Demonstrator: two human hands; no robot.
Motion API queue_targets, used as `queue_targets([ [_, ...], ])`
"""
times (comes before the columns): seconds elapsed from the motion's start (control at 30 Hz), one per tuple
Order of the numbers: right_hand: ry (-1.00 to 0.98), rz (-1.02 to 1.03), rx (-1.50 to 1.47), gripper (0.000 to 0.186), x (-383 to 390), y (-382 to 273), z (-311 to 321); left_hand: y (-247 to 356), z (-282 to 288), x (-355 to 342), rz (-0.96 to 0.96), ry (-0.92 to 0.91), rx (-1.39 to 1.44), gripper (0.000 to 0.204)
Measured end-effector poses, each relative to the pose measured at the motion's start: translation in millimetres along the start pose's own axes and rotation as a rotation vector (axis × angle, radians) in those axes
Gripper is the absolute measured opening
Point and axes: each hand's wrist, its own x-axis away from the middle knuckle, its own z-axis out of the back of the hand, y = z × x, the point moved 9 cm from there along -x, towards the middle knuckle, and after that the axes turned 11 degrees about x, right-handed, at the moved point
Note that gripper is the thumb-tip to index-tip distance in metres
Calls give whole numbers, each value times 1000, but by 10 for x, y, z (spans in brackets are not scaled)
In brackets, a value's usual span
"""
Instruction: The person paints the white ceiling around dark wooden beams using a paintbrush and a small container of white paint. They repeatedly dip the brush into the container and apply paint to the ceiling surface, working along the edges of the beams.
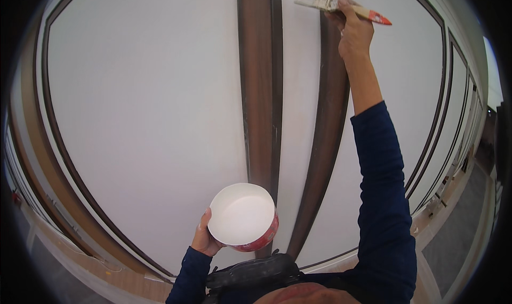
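My right hand [353, 29] is raised high at the top of the view, closed round the handle of a flat paintbrush [317, 0]. The bristles are coated white and point left, over the white strip [298, 90] between two dark brown wooden trims. The handle is pale with a red end. Low in front of me, my left hand [206, 237] grips the left side of a round bowl-shaped tub [242, 213], white inside and red outside. Its fingers under the tub are partly hidden. Whether the white inside is paint or bare lining, I cannot tell.
Brown trims [260, 90] run upright up the wall. White panels [144, 90] with dark frames spread to both sides. A black bag [253, 272] sits against my body. Pale covering [426, 261] edges the grey floor at the lower right.
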Motion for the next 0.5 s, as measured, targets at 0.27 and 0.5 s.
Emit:
queue_targets([
  [0.27,-50,102,363,15,-608,23,-260,-9,202,83,-53,68,15,81],
  [0.5,1,320,497,17,-817,-284,-481,-26,276,136,-85,105,14,82],
])
